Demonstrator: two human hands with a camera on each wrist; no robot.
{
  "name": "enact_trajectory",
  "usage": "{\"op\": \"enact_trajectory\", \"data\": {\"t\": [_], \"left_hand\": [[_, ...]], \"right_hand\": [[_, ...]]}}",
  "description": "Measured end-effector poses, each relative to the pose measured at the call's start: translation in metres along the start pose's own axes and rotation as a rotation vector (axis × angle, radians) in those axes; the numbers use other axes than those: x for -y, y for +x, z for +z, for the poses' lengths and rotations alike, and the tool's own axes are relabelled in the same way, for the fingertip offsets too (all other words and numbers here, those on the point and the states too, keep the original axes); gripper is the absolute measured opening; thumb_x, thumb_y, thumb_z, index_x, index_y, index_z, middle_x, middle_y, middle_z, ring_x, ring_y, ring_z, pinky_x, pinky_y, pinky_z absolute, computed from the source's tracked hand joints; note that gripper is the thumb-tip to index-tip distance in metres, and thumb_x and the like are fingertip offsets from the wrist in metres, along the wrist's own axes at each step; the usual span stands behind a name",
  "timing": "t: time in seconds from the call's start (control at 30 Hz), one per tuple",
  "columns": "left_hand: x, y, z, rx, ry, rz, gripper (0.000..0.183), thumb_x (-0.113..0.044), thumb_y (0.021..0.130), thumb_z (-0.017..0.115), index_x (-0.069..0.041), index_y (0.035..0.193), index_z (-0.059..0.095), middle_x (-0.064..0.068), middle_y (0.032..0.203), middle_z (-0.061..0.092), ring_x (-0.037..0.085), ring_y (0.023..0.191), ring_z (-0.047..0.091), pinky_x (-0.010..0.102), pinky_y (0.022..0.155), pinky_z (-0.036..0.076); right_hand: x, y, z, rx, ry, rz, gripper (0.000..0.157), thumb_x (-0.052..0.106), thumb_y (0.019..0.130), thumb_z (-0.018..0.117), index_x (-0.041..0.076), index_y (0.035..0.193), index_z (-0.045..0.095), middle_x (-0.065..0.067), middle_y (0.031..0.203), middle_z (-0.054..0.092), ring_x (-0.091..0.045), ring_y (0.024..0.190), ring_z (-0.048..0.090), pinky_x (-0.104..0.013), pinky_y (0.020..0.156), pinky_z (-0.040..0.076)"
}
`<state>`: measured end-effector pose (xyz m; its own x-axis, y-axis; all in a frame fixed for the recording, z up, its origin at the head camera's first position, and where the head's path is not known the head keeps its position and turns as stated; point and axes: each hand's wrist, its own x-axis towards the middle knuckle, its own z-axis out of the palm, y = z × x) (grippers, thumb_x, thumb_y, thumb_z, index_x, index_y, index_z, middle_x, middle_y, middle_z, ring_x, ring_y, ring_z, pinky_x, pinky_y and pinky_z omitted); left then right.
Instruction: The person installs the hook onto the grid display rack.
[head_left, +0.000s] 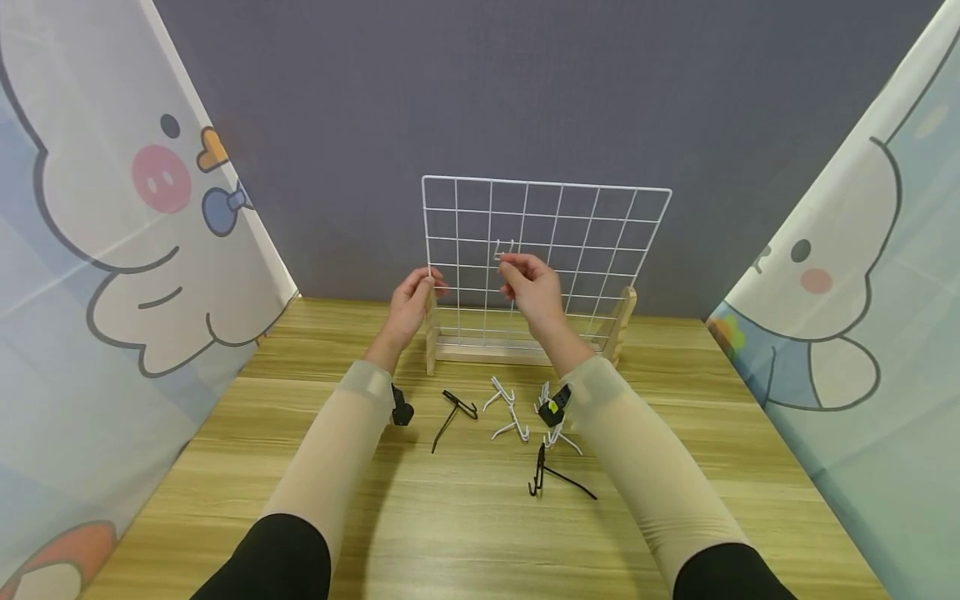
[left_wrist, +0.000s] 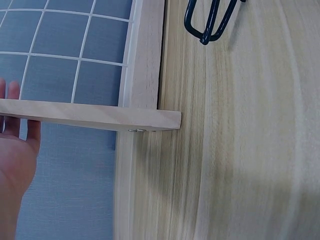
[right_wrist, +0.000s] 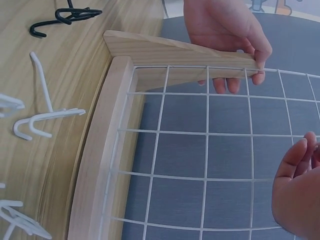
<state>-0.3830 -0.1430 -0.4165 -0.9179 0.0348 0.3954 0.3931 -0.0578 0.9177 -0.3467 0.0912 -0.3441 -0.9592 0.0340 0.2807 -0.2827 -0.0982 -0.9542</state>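
A white wire grid panel (head_left: pixel 526 183) stands upright in a wooden stand (head_left: pixel 487 353). My left hand (head_left: pixel 411 302) grips the stand's left side post (right_wrist: pixel 150 46) near its upper end, thumb on the near side and fingers behind, right at the grid's edge. In front of the grid's middle, my right hand (head_left: pixel 536 292) pinches a white hook (head_left: pixel 498 247) between thumb and fingertips. The hook's two prongs point up and overlap the grid wires in the head view. In the right wrist view, the right fingers (right_wrist: pixel 295 157) hide the hook.
On the wooden table (head_left: pixel 450 533) before the stand lie several loose hooks: a black hook (head_left: pixel 454 408) at left, white hooks (head_left: pixel 512 414) in the middle, another black hook (head_left: pixel 542 468) nearer me. A grey panel (head_left: pixel 480 83) rises behind; printed curtains (head_left: pixel 75 333) flank both sides.
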Motion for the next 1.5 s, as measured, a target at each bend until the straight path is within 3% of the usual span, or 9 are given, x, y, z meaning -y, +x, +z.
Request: {"op": "enact_trajectory", "data": {"t": [0.13,0.3,0.37,0.53,0.67,0.97,1.23,1.37,1.5], "left_hand": [[0.000,0.001,0.000,-0.005,0.001,0.001,0.035,-0.015,0.118,0.044,0.013,0.132,0.059,0.003,0.108,0.074,0.057,0.123,0.066,0.055,0.120,0.050],[0.000,0.000,0.000,-0.007,0.014,0.003,0.036,-0.016,0.118,0.043,0.015,0.133,0.057,0.024,0.119,0.073,0.057,0.124,0.066,0.056,0.122,0.049],[0.000,-0.001,-0.001,-0.008,0.020,0.001,0.036,-0.016,0.118,0.044,0.014,0.133,0.057,0.022,0.118,0.073,0.054,0.123,0.067,0.055,0.121,0.049],[-0.001,-0.001,-0.001,-0.001,0.010,0.004,0.035,-0.016,0.118,0.045,0.013,0.133,0.059,0.003,0.109,0.073,0.049,0.119,0.070,0.053,0.119,0.051],[-0.001,-0.002,-0.001,0.005,0.003,0.005,0.035,-0.017,0.118,0.046,0.012,0.133,0.059,-0.002,0.107,0.072,0.050,0.119,0.069,0.053,0.119,0.051],[-0.001,-0.002,0.001,0.004,-0.007,0.004,0.037,-0.017,0.119,0.045,0.015,0.135,0.055,0.007,0.111,0.072,0.065,0.126,0.060,0.054,0.118,0.051],[-0.001,-0.001,0.002,-0.002,-0.015,0.009,0.037,-0.016,0.118,0.046,0.016,0.134,0.056,0.000,0.107,0.072,0.059,0.122,0.065,0.061,0.121,0.048],[-0.001,-0.001,0.001,-0.001,-0.019,0.008,0.037,-0.015,0.118,0.045,0.017,0.134,0.056,0.014,0.112,0.072,0.062,0.124,0.063,0.061,0.121,0.048],[-0.001,-0.002,0.001,-0.004,-0.011,0.005,0.038,-0.016,0.118,0.044,0.016,0.135,0.056,0.014,0.114,0.073,0.063,0.125,0.062,0.057,0.120,0.050]], "right_hand": [[-0.001,0.000,-0.001,0.018,-0.004,0.012,0.034,0.008,0.106,0.072,-0.009,0.135,0.067,-0.019,0.109,0.075,-0.007,0.064,0.064,-0.020,0.061,0.055],[-0.002,-0.001,-0.003,0.032,-0.007,0.035,0.038,0.008,0.104,0.074,-0.006,0.138,0.067,-0.005,0.099,0.075,-0.007,0.065,0.066,-0.020,0.062,0.056],[-0.002,-0.002,-0.003,0.035,-0.005,0.038,0.039,0.008,0.104,0.074,-0.006,0.139,0.066,0.001,0.095,0.073,-0.007,0.065,0.066,-0.019,0.062,0.056],[-0.003,-0.003,-0.004,0.041,0.006,0.040,0.042,0.007,0.103,0.074,-0.006,0.141,0.065,-0.001,0.097,0.072,-0.007,0.064,0.065,-0.019,0.062,0.055],[-0.004,-0.004,-0.006,0.045,-0.005,0.047,0.042,0.010,0.104,0.075,-0.005,0.142,0.065,-0.003,0.099,0.071,-0.008,0.063,0.064,-0.019,0.060,0.054],[-0.005,-0.006,-0.008,0.047,-0.022,0.026,0.039,0.013,0.104,0.075,-0.001,0.140,0.068,0.000,0.097,0.071,-0.007,0.060,0.064,-0.020,0.056,0.052],[-0.004,-0.010,-0.012,0.058,-0.022,0.015,0.041,0.013,0.105,0.075,-0.003,0.142,0.067,-0.003,0.098,0.072,-0.008,0.060,0.063,-0.021,0.056,0.052],[-0.004,-0.013,-0.015,0.063,-0.034,0.016,0.037,0.013,0.105,0.076,0.002,0.139,0.070,0.004,0.092,0.070,-0.008,0.061,0.064,-0.021,0.057,0.054],[-0.007,-0.014,-0.019,0.070,-0.037,0.006,0.033,0.015,0.104,0.076,0.005,0.136,0.073,0.005,0.087,0.069,-0.008,0.061,0.064,-0.020,0.057,0.053]]}}
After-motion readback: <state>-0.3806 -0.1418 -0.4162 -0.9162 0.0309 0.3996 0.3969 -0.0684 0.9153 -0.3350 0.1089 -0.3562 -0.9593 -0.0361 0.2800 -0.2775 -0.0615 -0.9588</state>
